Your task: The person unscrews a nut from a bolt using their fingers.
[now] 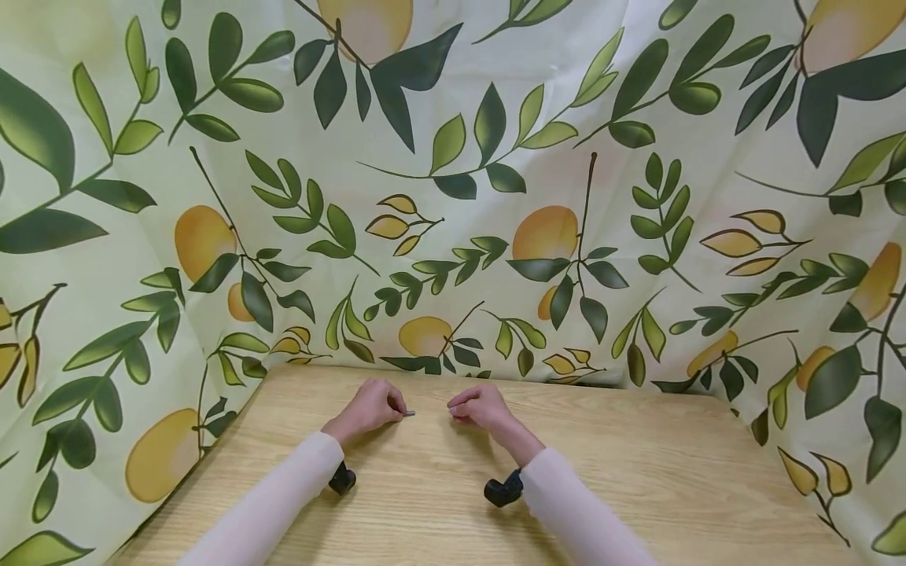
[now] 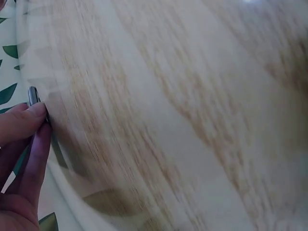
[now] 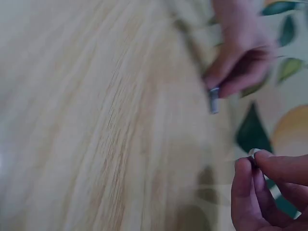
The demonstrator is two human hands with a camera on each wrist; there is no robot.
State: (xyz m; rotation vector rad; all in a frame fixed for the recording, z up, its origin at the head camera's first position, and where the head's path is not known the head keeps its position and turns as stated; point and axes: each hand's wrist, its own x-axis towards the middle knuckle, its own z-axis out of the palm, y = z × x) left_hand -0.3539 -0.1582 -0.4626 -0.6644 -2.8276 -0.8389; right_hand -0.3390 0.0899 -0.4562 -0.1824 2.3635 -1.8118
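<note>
Between thumb and fingertips my left hand pinches a small, short grey metallic stick, one end jutting out past the fingers. The same stick points toward my right hand in the right wrist view. My right hand has its thumb and forefinger tips together on a tiny pale and dark piece, mostly hidden by the fingers; I cannot tell its kind. Both hands are over the far part of the wooden table, facing each other with a gap between them.
A cloth printed with leaves and orange fruit hangs behind the table and along both sides. Black wrist devices sit under the pale sleeves. The table's far edge runs just beyond the hands.
</note>
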